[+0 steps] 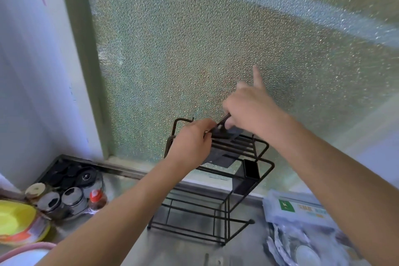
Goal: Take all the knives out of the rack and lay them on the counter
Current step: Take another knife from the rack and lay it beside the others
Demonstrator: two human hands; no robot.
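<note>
A black wire knife rack (218, 218) stands on the steel counter (185, 252) against the frosted window. My left hand (192, 142) rests on the rack's top, its fingers curled over the top wires. My right hand (248, 110) is just above the rack's back edge, pinching a thin dark knife (223, 120) at its handle, with the index finger pointing up. The blurred dark blade (234, 133) lies flat across the top slots. A black block-shaped handle (251, 168) sticks up at the rack's right side; what it belongs to is unclear.
Several spice jars (71, 198) and a red-capped bottle (97, 197) stand left of the rack. A yellow bowl (15, 218) and a pink-rimmed bowl (26, 252) sit at the lower left. Plastic packets (302, 222) lie at the right.
</note>
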